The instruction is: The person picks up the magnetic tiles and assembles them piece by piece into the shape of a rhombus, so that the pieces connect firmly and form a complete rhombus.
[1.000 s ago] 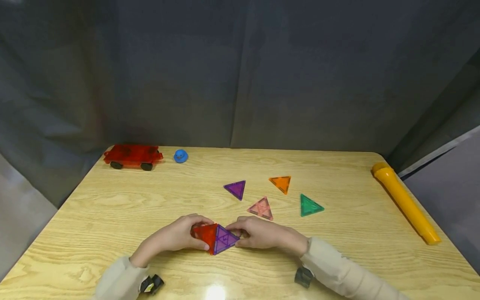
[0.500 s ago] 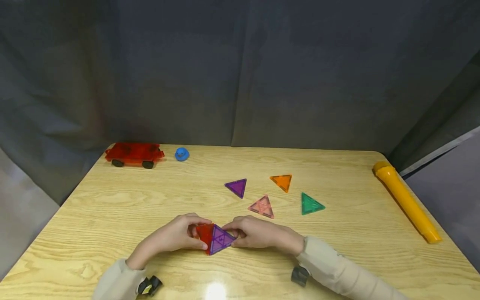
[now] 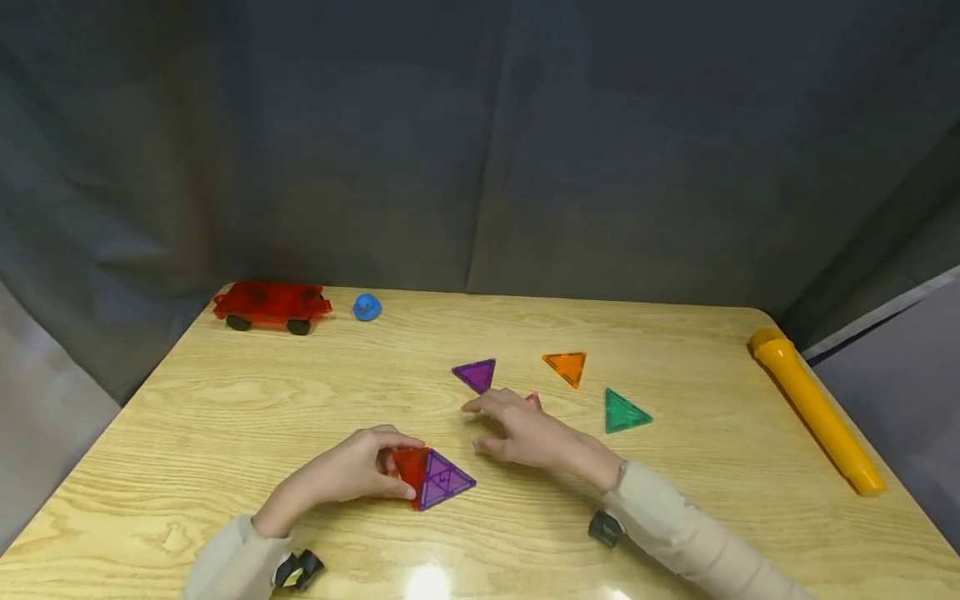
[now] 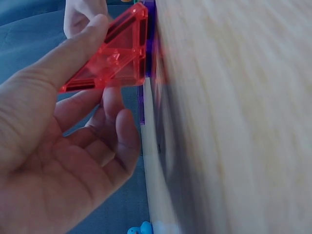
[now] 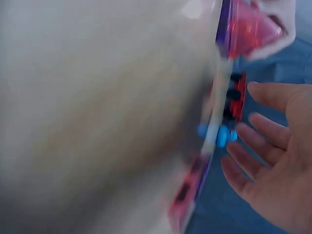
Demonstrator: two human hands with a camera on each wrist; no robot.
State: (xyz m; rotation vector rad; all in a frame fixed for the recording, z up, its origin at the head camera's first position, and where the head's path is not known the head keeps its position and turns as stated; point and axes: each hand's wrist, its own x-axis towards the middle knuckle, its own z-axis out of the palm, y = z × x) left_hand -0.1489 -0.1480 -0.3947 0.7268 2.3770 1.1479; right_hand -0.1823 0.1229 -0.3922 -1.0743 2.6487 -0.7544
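My left hand (image 3: 363, 471) pinches a red triangular magnetic tile (image 4: 122, 53) between thumb and fingers. In the left wrist view that red tile stands tilted up from the table. A translucent purple triangle tile (image 3: 447, 481) lies flat, edge to edge with the red one. My right hand (image 3: 521, 429) hovers with relaxed fingers over a pink triangle tile (image 3: 533, 401), mostly covered by the hand in the head view. Just beyond its fingertips lies a darker purple triangle tile (image 3: 476, 374). Nothing sits between the right fingers in the right wrist view.
An orange triangle tile (image 3: 567, 367) and a green triangle tile (image 3: 624, 412) lie to the right. At the back left stand a red wheeled car base (image 3: 272, 306) and a blue toy duck (image 3: 367, 307). A yellow tube (image 3: 817, 408) lies along the right edge.
My right hand has let go of the joined purple tile and moved away from it, up over the pink tile. The left hand keeps its hold on the red tile.
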